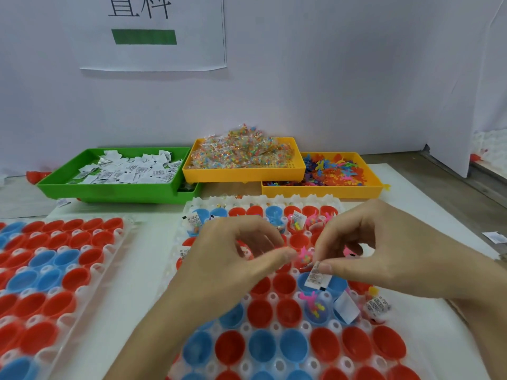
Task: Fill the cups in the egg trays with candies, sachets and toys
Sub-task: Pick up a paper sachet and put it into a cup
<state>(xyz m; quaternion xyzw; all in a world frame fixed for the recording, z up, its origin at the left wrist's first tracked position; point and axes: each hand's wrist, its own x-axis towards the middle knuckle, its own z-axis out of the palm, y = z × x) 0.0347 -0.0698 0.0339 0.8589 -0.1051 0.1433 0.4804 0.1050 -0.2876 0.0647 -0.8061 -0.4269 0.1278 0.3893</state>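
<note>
Blue cup (292,345) nearest — beyond, right hand (384,248) pinching sachet (317,278).

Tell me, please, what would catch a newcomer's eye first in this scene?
Probably the two hands at the centre: the right hand pinches a small white sachet over a blue cup, the left hand close beside it. Next, the egg tray of red and blue cups beneath them, and the green tray and yellow trays of supplies behind.

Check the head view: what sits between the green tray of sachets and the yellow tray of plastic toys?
The yellow tray of candy packets stands between the green tray and the toy tray, overlapping both.
</note>
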